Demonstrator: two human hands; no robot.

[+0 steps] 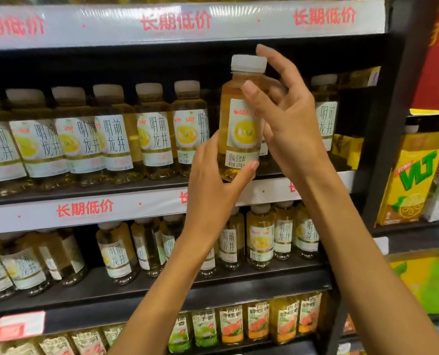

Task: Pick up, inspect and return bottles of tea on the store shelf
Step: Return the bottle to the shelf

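A clear bottle of golden tea (240,129) with a white cap and a white label stands upright in the air in front of the middle shelf (85,208). My left hand (213,185) grips its lower end, thumb across the label's bottom. My right hand (287,121) holds its upper part from the right, thumb on the shoulder and fingers behind the neck. A row of the same bottles (115,134) fills the shelf to the left, and one more bottle (324,108) stands to the right behind my right hand.
The shelf below carries several more tea bottles (260,237), and the lowest shelf holds green and orange labelled bottles (256,321). A yellow VLT lemon tea carton (410,180) stands on the neighbouring rack at right. The upper shelf edge (177,21) runs just above the bottle's cap.
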